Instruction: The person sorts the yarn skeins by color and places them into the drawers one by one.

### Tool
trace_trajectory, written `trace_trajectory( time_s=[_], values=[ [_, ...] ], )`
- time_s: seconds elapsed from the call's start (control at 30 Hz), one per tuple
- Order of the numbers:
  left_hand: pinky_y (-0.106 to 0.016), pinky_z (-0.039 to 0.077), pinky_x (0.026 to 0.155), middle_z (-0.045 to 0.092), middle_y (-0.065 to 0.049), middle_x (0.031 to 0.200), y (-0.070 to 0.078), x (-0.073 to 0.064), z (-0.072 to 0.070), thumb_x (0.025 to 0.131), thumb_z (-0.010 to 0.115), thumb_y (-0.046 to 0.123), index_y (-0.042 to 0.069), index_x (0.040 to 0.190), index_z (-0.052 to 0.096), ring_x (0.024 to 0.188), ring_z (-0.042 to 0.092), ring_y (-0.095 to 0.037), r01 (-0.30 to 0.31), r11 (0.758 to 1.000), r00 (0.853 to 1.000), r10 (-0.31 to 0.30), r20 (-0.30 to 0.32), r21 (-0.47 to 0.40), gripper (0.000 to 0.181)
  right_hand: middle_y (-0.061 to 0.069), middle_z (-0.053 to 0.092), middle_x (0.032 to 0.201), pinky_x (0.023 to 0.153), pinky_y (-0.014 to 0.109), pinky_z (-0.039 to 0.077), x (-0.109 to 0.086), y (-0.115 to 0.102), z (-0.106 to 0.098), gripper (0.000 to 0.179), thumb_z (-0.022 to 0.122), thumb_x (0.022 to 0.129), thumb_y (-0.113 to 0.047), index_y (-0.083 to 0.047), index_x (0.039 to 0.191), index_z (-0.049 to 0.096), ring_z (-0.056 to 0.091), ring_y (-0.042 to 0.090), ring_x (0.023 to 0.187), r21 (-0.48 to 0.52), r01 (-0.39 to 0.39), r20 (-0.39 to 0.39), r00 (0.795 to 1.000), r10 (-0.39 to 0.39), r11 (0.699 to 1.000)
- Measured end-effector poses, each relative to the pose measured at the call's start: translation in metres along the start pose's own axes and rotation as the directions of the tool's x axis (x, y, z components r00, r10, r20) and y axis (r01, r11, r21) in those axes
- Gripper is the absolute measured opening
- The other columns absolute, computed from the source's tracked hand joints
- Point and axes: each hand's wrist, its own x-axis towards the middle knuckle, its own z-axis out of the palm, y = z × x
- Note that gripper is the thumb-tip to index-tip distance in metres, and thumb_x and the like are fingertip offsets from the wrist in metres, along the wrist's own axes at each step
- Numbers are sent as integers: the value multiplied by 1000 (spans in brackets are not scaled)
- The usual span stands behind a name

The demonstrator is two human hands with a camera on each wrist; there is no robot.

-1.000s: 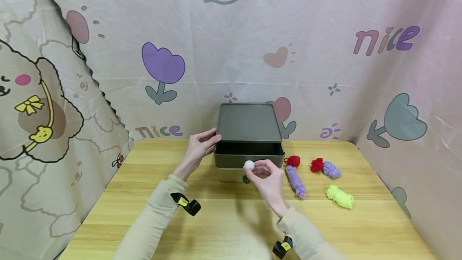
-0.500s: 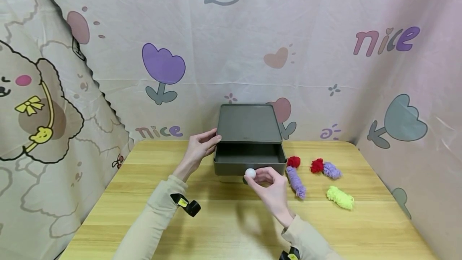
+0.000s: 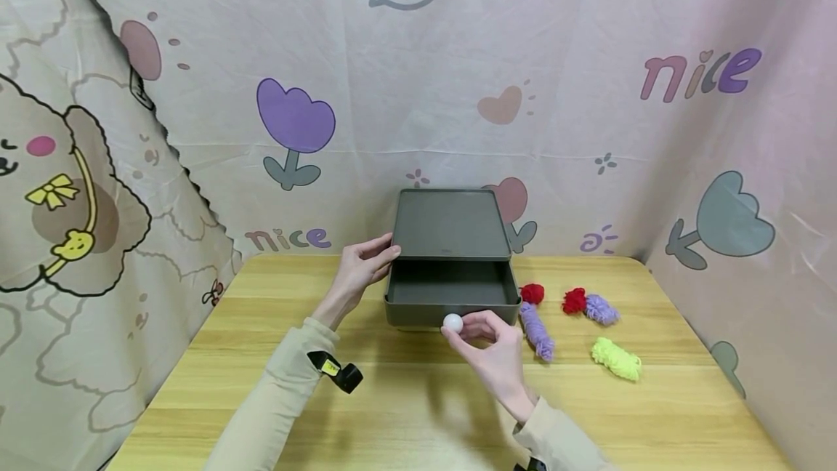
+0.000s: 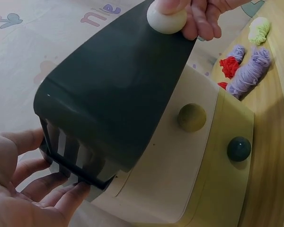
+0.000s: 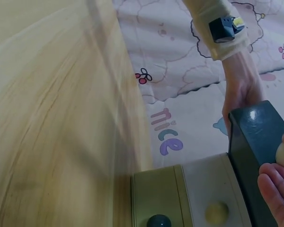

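The top drawer [image 3: 418, 315] is drawn well out of the cabinet [image 3: 453, 222], which is set near the middle of the table's [image 3: 392, 420] far edge. And the white knob [image 3: 453, 323] is pinched between thumb and fingers of the right hand [image 3: 500, 359]! A smooth, round hold, that: with moist or careless fingertips, it could be slipped off.

On the other side, the cabinet is braced by the left hand [image 3: 362, 267], fingers spread along its left side, thumb set at the lid's near-left corner. A nervy spot, since the thumb is placed right by the drawer's mouth; it could be nipped if the drawer is pushed back in too fast.

The bigger danger? Too much pull. If no stop is built in, the drawer may be tugged clean out and dropped toward the table's near edge. If the bracing is eased, the whole cabinet might be dragged forward.

The purple yarn [image 3: 538, 331] and red yarn [image 3: 532, 293], laid toward the right edge, could be brushed by the right hand if it is swung wide.
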Motion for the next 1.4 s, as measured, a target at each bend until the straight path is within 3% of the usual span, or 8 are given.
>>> trace_trajectory(
  time_s=[0.2, 0.43, 0.7, 0.97, 1.13, 1.4],
  values=[
    [-41, 51, 108, 51, -10, 153, 1, -1, 0, 97, 68, 18, 9, 146, 53, 124, 60, -14, -4, 1000, 1000, 4, 0, 3, 53, 13, 76, 72, 58, 20, 60, -4, 0, 0, 26, 88, 69, 4, -5, 85, 70, 67, -5, 67, -4, 48, 9, 999, -48, 999],
    [-35, 53, 105, 51, -10, 153, 0, 0, 0, 96, 68, 17, 9, 146, 54, 121, 61, -12, 5, 1000, 1000, -5, -6, -5, 52, 14, 75, 70, 57, 18, 58, -5, 1, 1, 28, 88, 68, 6, -5, 86, 70, 67, -3, 66, -20, 131, -3, 991, -131, 991],
    [-31, 55, 102, 51, -10, 153, 0, -1, 0, 97, 68, 18, 10, 146, 53, 119, 62, -9, 0, 1000, 1000, 0, 1, -1, 52, 11, 75, 71, 57, 23, 60, -6, 2, -1, 24, 89, 71, 0, -6, 85, 70, 68, -5, 68, -20, 126, 19, 992, -126, 992],
    [-41, 52, 107, 51, -12, 153, 1, -2, -1, 97, 67, 18, 10, 147, 53, 116, 63, -7, -6, 1000, 1000, 6, 6, 13, 52, 9, 77, 74, 61, 19, 59, -5, 2, -4, 24, 89, 72, -2, -8, 89, 72, 69, -6, 71, -65, 164, 25, 986, -162, 984],
    [-40, 53, 106, 51, -11, 153, 2, -2, -1, 97, 67, 19, 10, 147, 53, 117, 62, -8, -7, 1000, 1000, 7, 7, 13, 52, 11, 77, 78, 63, 21, 59, -5, 5, -7, 25, 87, 73, 1, -6, 93, 74, 71, -3, 74, -43, 204, 43, 978, -203, 978],
    [-42, 51, 108, 50, -10, 154, 1, -3, 0, 98, 67, 19, 11, 147, 52, 122, 60, -12, 0, 1000, 1000, 0, 9, 12, 52, 14, 76, 76, 69, 16, 57, -8, 9, -18, 26, 81, 71, 14, 2, 93, 72, 71, -4, 75, 71, 243, 33, 969, -245, 968]
  ],
)
